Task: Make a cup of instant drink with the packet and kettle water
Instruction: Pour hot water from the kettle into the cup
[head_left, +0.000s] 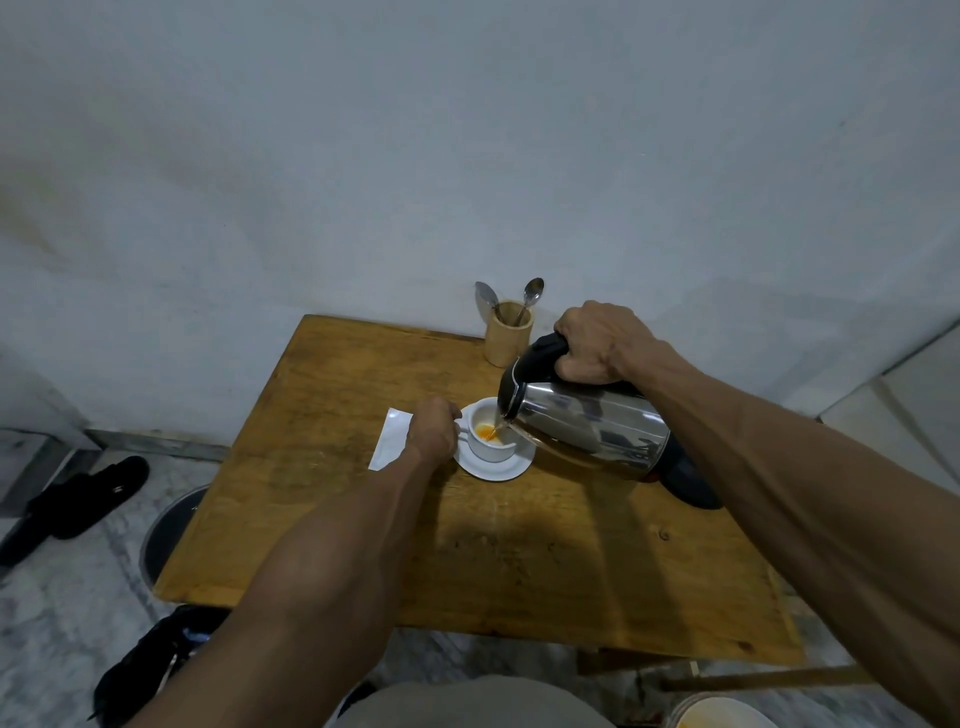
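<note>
— Kettle first: where is it?

— Tipped in my right hand, which is wrapped tight around the black handle. The steel body slants down to my left, its spout over the cup's rim, and a thin stream runs from it into the cup.

— And your left hand?

— Curled at the cup's handle side, fingers closed. I think they pinch the handle, but my knuckles hide the contact, so I cannot say for certain.

— What is nearest you on the table?

— Bare brown wood, with the shadows of my forearms across it. Beyond that comes the cup, white, standing upright on a white saucer. Inside it there is orange liquid or powder at the bottom, right where the stream lands.

— The packet?

— White packet, lying flat on the table just left of my left hand, partly hidden behind my wrist. I cannot tell from here whether it is torn open.

— Anything under the kettle?

— A dark round base shows behind its bottom end, resting on the table.

— And farther back?

— A wooden holder near the table's far edge, close to the wall, with two metal spoons standing in it, bowls up.
</note>
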